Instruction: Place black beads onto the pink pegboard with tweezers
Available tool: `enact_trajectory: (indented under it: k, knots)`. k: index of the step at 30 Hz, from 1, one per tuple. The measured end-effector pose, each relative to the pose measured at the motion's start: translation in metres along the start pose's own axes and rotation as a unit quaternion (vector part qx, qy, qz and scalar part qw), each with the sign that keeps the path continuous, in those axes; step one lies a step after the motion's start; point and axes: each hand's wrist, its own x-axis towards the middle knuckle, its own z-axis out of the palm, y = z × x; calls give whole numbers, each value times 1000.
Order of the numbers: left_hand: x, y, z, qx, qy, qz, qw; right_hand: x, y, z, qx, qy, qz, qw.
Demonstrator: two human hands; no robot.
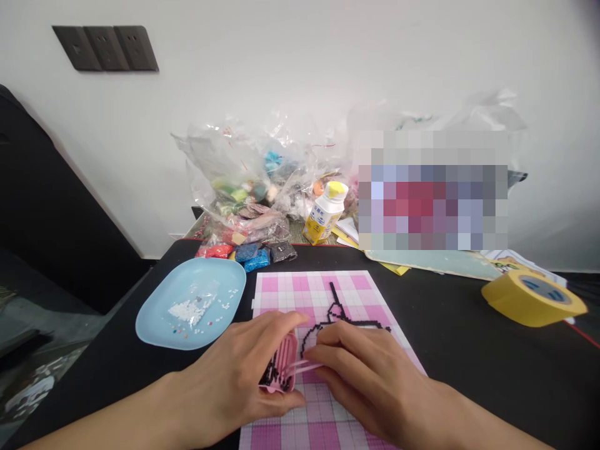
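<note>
My left hand (248, 369) is closed around a small pink ridged tray (287, 353), tilted, with black beads (269, 376) gathered at its lower end. In my right hand (370, 369) a pair of pale pink tweezers (304, 364) is pinched, and its tips reach into the tray among the beads. Under both hands lies a pink and white checked pegboard (276, 434). A black bead outline (334, 292) with a straight stem and a curved part stands on the board, partly covered by my right hand.
At the left sits a light blue plate (154, 315) with white beads and a clear bag. Small bags of coloured beads (255, 256), a yellow and white bottle (327, 212) and plastic bags (220, 162) line the back. A yellow tape roll (510, 300) lies at the right.
</note>
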Motion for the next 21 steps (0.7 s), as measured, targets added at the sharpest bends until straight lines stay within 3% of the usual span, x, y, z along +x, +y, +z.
enact_trajectory:
  k: [15,21]
  knots:
    - [1,2,-1,8,20,25,999,-1,1,1,24,-19,-5,1000]
    - [3,2,0,24,22,19,999,-1,1,-2,7,2,-5,1000]
